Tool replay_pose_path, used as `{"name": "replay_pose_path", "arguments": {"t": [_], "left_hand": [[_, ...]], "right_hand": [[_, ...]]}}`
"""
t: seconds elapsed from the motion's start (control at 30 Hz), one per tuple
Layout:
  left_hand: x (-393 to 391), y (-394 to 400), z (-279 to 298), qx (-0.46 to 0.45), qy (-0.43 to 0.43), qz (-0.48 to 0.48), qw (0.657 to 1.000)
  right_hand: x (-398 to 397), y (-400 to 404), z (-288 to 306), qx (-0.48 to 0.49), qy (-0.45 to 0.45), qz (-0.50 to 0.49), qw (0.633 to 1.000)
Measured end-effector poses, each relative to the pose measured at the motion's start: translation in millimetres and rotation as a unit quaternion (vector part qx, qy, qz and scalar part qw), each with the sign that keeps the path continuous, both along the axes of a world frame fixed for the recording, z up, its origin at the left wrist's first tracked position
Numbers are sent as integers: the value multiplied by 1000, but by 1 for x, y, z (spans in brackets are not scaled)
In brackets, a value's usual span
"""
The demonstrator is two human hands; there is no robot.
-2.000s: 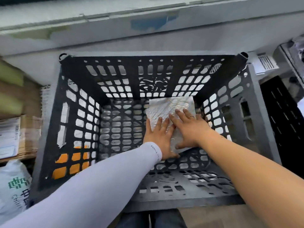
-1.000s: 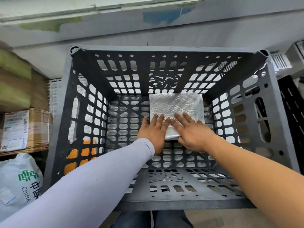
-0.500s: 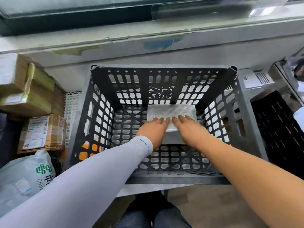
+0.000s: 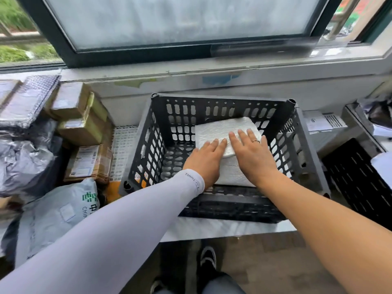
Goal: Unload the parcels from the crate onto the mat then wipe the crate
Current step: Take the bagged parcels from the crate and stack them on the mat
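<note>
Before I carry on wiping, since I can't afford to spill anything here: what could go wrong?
Two risks, both judgements:
1. The crate sits near the front edge of the shelf; pressing and pulling toward you might slide it off.
2. The left hand and right hand lie flat on the white cloth, ungripped, so it may bunch or catch in the crate's slots.

Inside the black crate (image 4: 301, 145), the left hand (image 4: 206, 161) and right hand (image 4: 252, 153) lie flat, side by side, on a white folded cloth (image 4: 222, 129); stacked parcels (image 4: 82, 124) sit left of the left hand.
</note>
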State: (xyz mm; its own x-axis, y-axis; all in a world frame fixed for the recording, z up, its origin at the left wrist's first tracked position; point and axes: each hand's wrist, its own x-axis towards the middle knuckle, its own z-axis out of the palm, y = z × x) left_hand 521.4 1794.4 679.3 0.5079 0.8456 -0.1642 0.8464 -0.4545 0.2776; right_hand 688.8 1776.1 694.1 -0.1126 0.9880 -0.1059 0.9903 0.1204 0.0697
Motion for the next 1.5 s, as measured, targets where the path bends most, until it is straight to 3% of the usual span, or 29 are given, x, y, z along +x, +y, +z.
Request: {"name": "replay_pose_path", "arguments": {"t": [0.27, 0.77, 1.13, 1.3, 1.5], "left_hand": [[-47, -34, 62, 106, -10, 2, 994], [-238, -111, 101, 210, 8, 42, 977], [-355, -131, 90, 202, -12, 158, 966], [-381, -117, 91, 190, -52, 220, 955], [-407, -85, 101, 187, -36, 248, 950]], "right_hand": [[-47, -30, 47, 135, -1, 20, 991], [-239, -100, 81, 203, 18, 35, 978], [-372, -97, 87, 211, 29, 99, 972], [-411, -75, 97, 208, 18, 139, 968], [-448, -37, 105, 204, 36, 159, 965]]}}
